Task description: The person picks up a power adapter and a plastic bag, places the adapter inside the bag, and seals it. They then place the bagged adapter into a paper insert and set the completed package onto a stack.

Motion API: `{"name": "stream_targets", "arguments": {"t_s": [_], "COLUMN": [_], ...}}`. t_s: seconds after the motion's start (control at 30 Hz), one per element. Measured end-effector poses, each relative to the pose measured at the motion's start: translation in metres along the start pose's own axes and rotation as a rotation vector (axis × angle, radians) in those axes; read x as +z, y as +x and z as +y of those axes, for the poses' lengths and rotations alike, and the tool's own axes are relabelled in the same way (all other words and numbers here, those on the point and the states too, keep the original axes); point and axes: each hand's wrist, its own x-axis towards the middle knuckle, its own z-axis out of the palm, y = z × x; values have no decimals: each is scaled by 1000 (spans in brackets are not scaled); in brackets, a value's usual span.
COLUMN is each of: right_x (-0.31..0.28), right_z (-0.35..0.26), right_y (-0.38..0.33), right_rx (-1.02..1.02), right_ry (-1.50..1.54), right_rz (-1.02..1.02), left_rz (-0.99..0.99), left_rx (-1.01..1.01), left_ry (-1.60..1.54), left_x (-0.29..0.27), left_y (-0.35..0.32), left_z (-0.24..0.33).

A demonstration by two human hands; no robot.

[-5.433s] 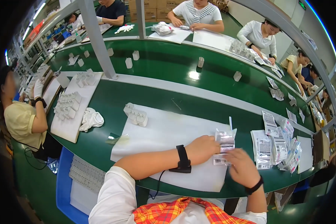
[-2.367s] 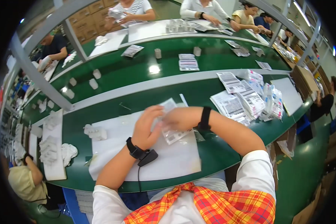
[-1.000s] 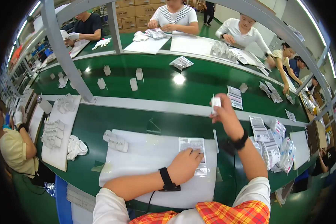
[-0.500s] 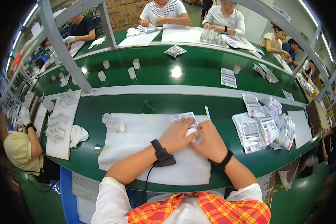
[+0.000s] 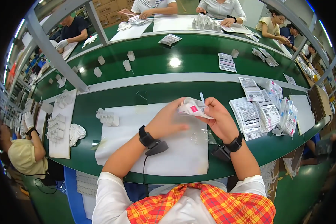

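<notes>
My right hand [image 5: 222, 117] grips a small white pouch [image 5: 191, 108] with a pink patch, its thumb and fingers closed on the right end. The pouch is held up above the white work sheet [image 5: 153, 149]. My left hand [image 5: 166, 121] is at the pouch's left end, blurred by motion, with the thumb stretched away from the fingers. Its fingertips are partly hidden at the pouch, which seems bulged; what it contains is hidden. On the sheet's far left corner stands a cluster of clear-white bottles [image 5: 107, 117]. Clear plastic scraps [image 5: 198, 138] lie below my right hand.
Printed flat pouches [image 5: 246, 117] are stacked to the right, beside filled ones [image 5: 288, 115]. At left, a white board [image 5: 59, 145] bears several bottles next to a crumpled white glove [image 5: 77, 134]. A grey rail [image 5: 156, 79] crosses beyond my sheet; co-workers sit across the green belt [image 5: 153, 56].
My hands were close together low over the sheet; now they have drawn apart, and the pouch is raised in my right hand. The whole view has shifted slightly.
</notes>
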Motion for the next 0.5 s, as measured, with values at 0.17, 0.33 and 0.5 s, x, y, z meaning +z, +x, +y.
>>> {"name": "stream_targets", "arguments": {"t_s": [0.17, 0.33, 0.5], "right_x": [5, 1, -27], "right_z": [-8, -1, 11], "right_y": [-9, -2, 21], "right_rx": [1, 154, -279], "right_ry": [-227, -870, -644], "right_rz": [-96, -8, -7], "left_rz": [89, 181, 177], "left_rx": [-320, -433, -181], "left_ry": [-343, -456, -178], "left_x": [5, 19, 3], "left_y": [1, -3, 7], "left_z": [-10, -17, -28]}}
